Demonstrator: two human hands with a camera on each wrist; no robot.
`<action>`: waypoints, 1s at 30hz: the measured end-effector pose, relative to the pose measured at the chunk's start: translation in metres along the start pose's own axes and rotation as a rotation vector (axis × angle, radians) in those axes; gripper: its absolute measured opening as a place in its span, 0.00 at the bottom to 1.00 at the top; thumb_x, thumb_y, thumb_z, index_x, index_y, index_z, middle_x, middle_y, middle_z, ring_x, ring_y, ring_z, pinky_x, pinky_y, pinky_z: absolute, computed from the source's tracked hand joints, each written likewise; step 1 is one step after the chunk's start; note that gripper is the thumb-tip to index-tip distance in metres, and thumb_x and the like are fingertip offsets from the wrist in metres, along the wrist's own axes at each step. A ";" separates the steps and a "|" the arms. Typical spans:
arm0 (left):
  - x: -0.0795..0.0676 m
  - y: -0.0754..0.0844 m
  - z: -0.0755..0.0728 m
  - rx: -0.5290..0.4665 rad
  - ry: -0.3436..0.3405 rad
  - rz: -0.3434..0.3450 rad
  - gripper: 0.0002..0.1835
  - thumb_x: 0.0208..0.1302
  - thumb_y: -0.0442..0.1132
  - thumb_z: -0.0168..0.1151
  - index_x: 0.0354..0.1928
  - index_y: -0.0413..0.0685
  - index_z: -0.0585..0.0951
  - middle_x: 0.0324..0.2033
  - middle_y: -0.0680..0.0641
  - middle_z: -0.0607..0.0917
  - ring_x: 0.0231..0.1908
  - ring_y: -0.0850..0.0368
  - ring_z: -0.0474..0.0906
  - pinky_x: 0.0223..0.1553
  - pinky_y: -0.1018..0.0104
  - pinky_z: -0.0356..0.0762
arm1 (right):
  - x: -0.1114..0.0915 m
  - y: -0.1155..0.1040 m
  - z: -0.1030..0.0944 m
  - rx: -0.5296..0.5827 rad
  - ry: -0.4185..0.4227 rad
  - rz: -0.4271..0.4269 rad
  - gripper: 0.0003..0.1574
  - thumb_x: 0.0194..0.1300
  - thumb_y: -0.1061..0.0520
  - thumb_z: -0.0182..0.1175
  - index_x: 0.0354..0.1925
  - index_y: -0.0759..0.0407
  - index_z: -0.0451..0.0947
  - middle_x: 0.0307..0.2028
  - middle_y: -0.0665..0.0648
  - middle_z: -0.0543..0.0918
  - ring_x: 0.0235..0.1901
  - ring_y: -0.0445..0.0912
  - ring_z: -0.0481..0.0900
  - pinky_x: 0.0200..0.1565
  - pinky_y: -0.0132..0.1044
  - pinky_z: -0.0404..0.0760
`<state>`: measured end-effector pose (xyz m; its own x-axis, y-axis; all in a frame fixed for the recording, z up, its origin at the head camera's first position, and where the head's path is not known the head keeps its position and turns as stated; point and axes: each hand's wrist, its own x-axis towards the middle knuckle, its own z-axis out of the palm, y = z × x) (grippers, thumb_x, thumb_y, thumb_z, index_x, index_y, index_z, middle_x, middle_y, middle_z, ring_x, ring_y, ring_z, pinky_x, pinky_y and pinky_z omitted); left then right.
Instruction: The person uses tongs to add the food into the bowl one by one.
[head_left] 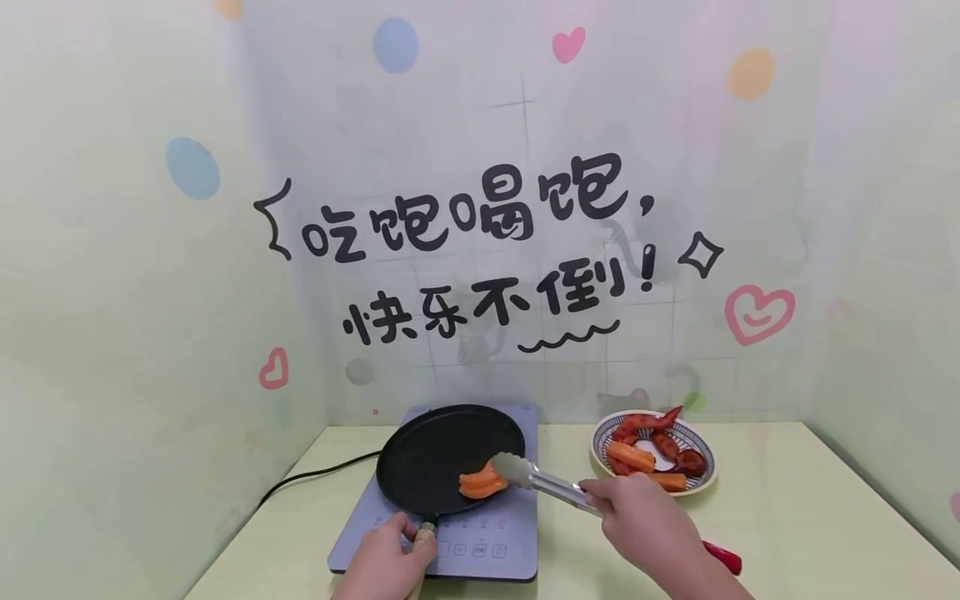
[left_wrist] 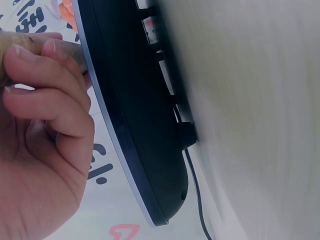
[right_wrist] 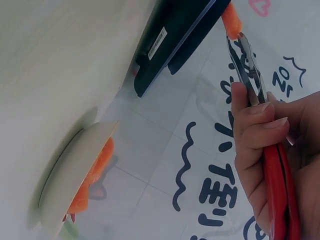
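Clock face centred on the pan, 12 away from the person. Nearest, at 6: left hand, fingers and thumb curled round the wood-coloured handle. Grip presumably there to steady the pan against a sideways push. Right hand, at 4, well apart from the left, fingers wrapped round the metal tongs; their red grips show behind the wrist. Holding them by the middle likely gives finer control and leaves the fingers outside the rim.

Cooktop, a flat portable unit, probably induction: lies under the pan, printed controls toward 5. Handle and left hand cover part of that panel.

Orange food piece is at the pan's 4 o'clock, just inside the rim in the head view, tong tips touching it. Whether they pinch it firmly, or it bears on the pan floor, cannot tell. Low angle of the tongs seems chosen to clear the frying pan's shallow rim, the one lip in the way.

Farther, at 3: patterned plate with orange sticks and dark-red glazed pieces; right hand overlaps its near edge in view. Black cord leaves at 9. Lettered wall sheet backs everything at 12.
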<state>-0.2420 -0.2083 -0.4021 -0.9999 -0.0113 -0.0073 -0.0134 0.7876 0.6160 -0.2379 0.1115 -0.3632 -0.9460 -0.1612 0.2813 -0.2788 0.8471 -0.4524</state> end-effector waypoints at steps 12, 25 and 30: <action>0.002 -0.001 0.002 0.009 -0.004 -0.011 0.14 0.59 0.49 0.59 0.33 0.45 0.73 0.23 0.49 0.76 0.24 0.56 0.70 0.26 0.62 0.69 | 0.003 0.001 0.010 0.003 0.010 -0.059 0.13 0.59 0.60 0.63 0.41 0.46 0.86 0.25 0.43 0.79 0.21 0.40 0.69 0.22 0.34 0.68; 0.002 -0.002 0.000 0.025 0.016 -0.016 0.15 0.58 0.50 0.59 0.32 0.45 0.73 0.23 0.49 0.75 0.24 0.56 0.70 0.27 0.62 0.68 | 0.008 -0.003 0.020 -0.027 -0.003 -0.089 0.14 0.58 0.60 0.64 0.43 0.48 0.85 0.28 0.44 0.81 0.23 0.41 0.70 0.24 0.35 0.70; 0.002 -0.002 0.001 0.024 0.009 -0.012 0.15 0.59 0.50 0.59 0.32 0.45 0.73 0.22 0.49 0.75 0.23 0.56 0.70 0.26 0.62 0.68 | 0.011 -0.006 0.023 -0.071 -0.014 -0.064 0.15 0.58 0.60 0.64 0.44 0.48 0.84 0.29 0.45 0.81 0.23 0.42 0.70 0.25 0.35 0.71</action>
<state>-0.2444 -0.2089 -0.4040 -0.9996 -0.0266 -0.0077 -0.0260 0.8019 0.5969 -0.2504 0.0930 -0.3764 -0.9288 -0.2231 0.2958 -0.3272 0.8686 -0.3721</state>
